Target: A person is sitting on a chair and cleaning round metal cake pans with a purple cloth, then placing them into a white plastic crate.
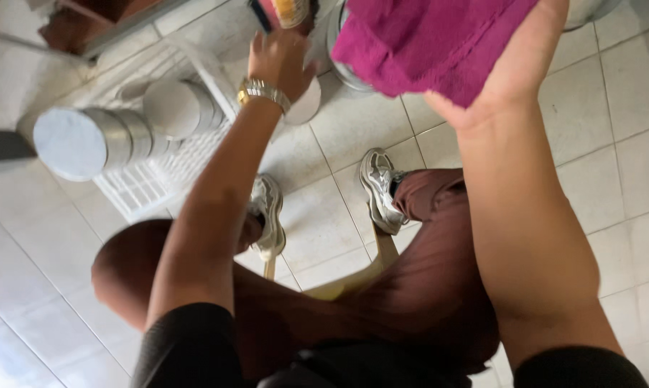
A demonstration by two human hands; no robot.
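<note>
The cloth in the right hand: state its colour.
The cloth in the right hand is magenta, seen in the head view.

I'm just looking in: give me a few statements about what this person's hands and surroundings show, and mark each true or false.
1. The right hand grips a magenta cloth. True.
2. The left hand wears a gold wristwatch at the wrist. True.
3. The floor is bare wood planks. False: it is pale tiles with grout lines.
4. Shiny metal cans lie on a white wire rack to the left. True.
5. The person is barefoot. False: they wear silver sneakers.
6. The cloth is draped over the left hand. False: it is in the right hand, apart from the left.
</note>
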